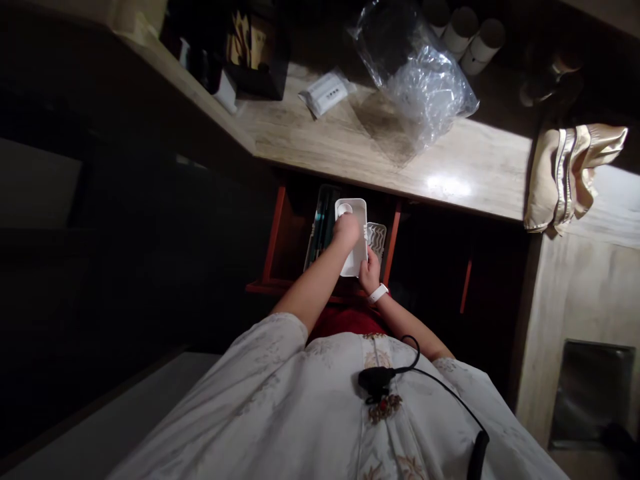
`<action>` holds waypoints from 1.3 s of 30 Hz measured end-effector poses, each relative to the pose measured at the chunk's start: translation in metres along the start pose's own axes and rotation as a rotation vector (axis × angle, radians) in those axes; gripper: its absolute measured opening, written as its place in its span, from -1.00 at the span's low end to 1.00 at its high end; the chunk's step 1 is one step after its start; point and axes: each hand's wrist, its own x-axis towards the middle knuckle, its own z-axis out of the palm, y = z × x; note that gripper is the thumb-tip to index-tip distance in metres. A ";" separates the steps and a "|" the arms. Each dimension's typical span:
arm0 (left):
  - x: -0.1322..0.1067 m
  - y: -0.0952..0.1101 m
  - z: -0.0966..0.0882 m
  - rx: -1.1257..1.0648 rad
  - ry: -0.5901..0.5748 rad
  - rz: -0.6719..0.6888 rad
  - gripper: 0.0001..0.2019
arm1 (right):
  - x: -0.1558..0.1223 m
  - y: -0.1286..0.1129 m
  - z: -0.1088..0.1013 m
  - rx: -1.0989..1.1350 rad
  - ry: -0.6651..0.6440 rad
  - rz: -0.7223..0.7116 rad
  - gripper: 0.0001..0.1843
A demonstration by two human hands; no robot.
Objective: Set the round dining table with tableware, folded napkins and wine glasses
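An open drawer with reddish wooden sides (pixel 275 233) sits below the counter, and a white plastic tray (pixel 356 257) is held upright-lengthwise above it. My left hand (pixel 347 230) rests over the tray's upper part, its fingers curled into it near a round white piece (pixel 345 210). My right hand (pixel 371 270), wearing a white wristband, grips the tray's lower right side. Behind the tray, a case of dark teal-handled tools (pixel 323 227) and a white ridged tray (pixel 377 239) lie in the drawer.
A pale wooden counter (pixel 465 163) runs across the view above the drawer. On it lie a crumpled clear plastic bag (pixel 415 77) and a white packet (pixel 326 93). Several cardboard tubes (pixel 475 40) stand beyond it, and a beige satin cloth (pixel 570 177) hangs at the right.
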 end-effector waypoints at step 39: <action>0.013 0.037 -0.011 0.451 -0.006 -0.003 -0.49 | 0.031 -0.002 0.038 -0.067 0.031 0.051 -0.39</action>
